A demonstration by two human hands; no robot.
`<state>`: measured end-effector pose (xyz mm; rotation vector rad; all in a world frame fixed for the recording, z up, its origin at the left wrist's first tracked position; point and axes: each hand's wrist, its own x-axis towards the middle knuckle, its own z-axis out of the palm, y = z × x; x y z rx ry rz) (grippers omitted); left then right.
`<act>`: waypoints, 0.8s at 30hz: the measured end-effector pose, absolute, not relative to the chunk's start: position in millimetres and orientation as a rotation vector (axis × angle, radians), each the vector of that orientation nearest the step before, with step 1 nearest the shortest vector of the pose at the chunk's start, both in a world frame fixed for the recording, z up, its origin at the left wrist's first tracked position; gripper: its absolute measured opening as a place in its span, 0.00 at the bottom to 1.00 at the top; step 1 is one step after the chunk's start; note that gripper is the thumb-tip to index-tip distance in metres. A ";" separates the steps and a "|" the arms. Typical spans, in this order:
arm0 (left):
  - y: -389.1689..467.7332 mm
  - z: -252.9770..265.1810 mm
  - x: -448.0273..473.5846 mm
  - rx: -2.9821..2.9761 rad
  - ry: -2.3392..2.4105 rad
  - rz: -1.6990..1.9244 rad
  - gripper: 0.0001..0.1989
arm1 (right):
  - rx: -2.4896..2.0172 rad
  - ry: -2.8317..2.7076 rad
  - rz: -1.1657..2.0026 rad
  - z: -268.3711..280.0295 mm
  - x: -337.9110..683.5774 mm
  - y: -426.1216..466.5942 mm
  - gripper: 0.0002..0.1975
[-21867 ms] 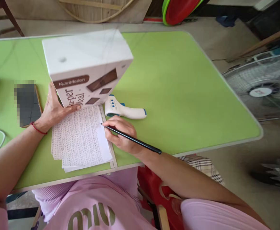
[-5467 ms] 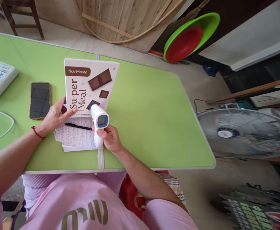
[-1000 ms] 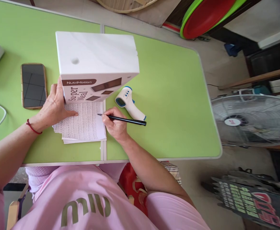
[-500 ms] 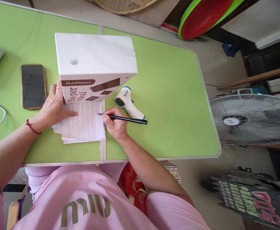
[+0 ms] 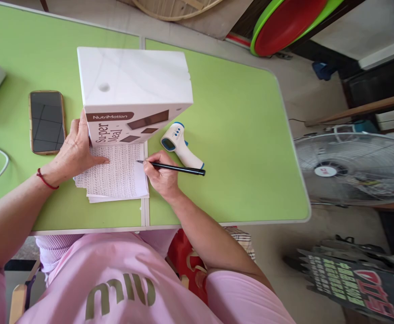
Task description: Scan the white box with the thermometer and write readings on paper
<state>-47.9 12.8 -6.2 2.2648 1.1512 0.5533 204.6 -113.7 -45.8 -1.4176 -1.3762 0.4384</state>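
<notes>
My right hand [image 5: 161,176] is closed around a black pen [image 5: 183,169], thumb and fingers pinched together near its writing end; the tip is at the written sheets [image 5: 119,180], where the dense handwriting gives way to a blank strip on the right, though I cannot tell whether it touches; my left hand [image 5: 72,155] is spread, its thumb laid on the top sheet and its fingers along the left side of the white box [image 5: 136,76], their ends partly hidden, so I cannot tell how firmly they press; the sheets lie in a slightly uneven stack on the green table [image 5: 234,180], left of the seam, and the box stands upright at their far end, whether on them or just behind them I cannot tell; a white and blue thermometer [image 5: 181,146] lies just beyond my right hand, and a phone [image 5: 47,121] lies to the left of the box; I judge the step in hand to be writing, with my left thumb bracing the paper; the next move, I think, calls for a light, steady tip in that blank strip, clear of the finished lines.
</notes>
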 end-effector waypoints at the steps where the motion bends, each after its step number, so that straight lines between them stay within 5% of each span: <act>1: 12.8 -5.3 -47.7 2.266 1.155 0.542 0.62 | -1.415 -1.382 0.434 -46.1 204.9 -113.7 0.08; 24: 14.6 -5.3 -49.6 2.254 1.117 0.549 0.60 | -1.416 -1.370 0.403 -45.2 204.7 -112.6 0.08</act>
